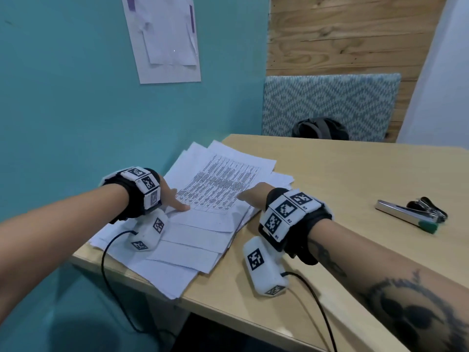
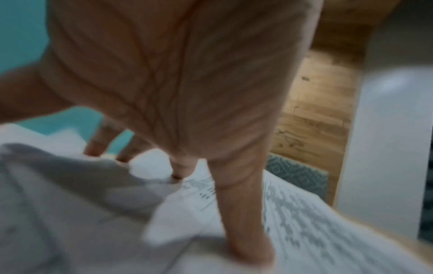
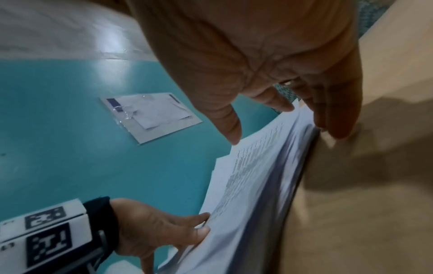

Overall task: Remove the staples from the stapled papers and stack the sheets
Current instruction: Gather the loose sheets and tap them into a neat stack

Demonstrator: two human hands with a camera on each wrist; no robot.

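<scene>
Pale wood tabletop (image 1: 342, 189) carries a fanned pile of papers (image 1: 203, 224) at its left edge. Left hand (image 1: 172, 196) rests flat on the top printed sheet, fingers straight, gripping nothing; right hand (image 1: 253, 194) lies at the pile's right edge, grip loose and empty. Step looks like squaring sheets. Next: fetch the staple remover (image 1: 429, 208), farther right. Print too blurred to read.

Matt paper sheets (image 1: 203, 224); smooth wood table (image 1: 342, 186).
</scene>
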